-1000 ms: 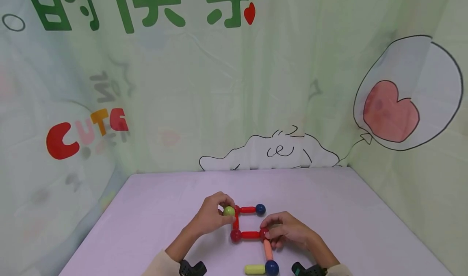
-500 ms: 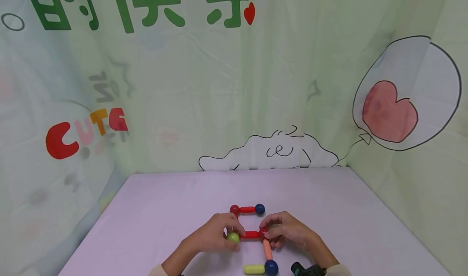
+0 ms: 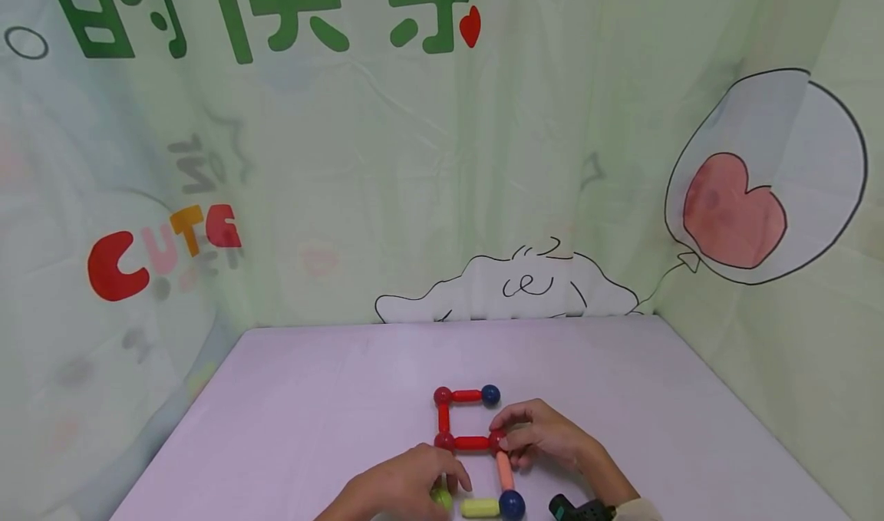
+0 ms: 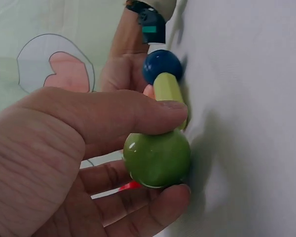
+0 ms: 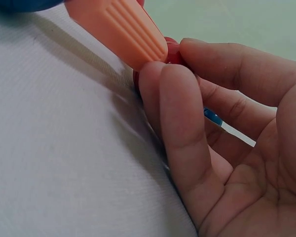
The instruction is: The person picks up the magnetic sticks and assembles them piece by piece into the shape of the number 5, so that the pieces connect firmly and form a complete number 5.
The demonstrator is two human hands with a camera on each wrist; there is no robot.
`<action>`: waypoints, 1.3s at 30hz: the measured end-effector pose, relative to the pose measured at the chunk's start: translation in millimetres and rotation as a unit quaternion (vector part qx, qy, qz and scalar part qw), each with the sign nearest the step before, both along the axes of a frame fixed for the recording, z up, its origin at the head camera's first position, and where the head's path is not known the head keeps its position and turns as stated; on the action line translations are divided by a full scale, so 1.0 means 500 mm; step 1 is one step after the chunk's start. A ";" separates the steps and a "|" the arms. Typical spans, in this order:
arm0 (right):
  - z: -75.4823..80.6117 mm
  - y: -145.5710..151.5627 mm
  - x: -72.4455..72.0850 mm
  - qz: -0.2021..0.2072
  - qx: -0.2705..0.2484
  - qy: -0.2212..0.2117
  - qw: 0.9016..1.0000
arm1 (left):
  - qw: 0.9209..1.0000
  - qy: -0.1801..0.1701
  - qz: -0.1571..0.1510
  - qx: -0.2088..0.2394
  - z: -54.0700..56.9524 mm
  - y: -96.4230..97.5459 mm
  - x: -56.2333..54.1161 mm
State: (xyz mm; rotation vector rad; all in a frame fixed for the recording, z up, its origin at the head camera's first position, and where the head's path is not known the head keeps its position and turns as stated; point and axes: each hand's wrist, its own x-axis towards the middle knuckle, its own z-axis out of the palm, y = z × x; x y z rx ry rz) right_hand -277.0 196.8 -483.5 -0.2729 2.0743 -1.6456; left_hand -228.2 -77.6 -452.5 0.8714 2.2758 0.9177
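My left hand holds a green ball between thumb and fingers, at the free left end of a yellow-green stick. That stick joins a blue ball on its right. My right hand pinches a red ball, where a red stick and an orange stick meet. The orange stick runs down to the blue ball. In the left wrist view the green ball sits close to the yellow-green stick; whether they touch I cannot tell.
Beyond the hands, the figure continues with a red corner ball, an upright red stick, a red top stick and another blue ball. It lies on a pale lilac table, with a printed curtain behind.
My left hand has carried the green ball from beside the upper red corner down towards me, to the yellow-green stick's left end. My right hand has stayed on the red ball.
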 end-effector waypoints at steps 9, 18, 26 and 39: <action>0.003 -0.005 -0.002 0.004 -0.004 -0.003 1.000 | 0.999 0.042 0.025 -0.017 -0.017 0.020 0.019; 0.005 -0.007 -0.004 0.004 0.000 0.000 1.000 | 0.995 0.081 0.026 -0.050 -0.017 0.021 0.022; 0.004 -0.010 -0.006 0.008 0.000 0.003 1.000 | 0.998 0.034 0.048 -0.018 -0.013 0.011 0.022; 0.040 -0.008 0.007 0.011 0.059 0.031 0.998 | 0.996 -0.023 0.078 0.023 -0.011 -0.006 0.020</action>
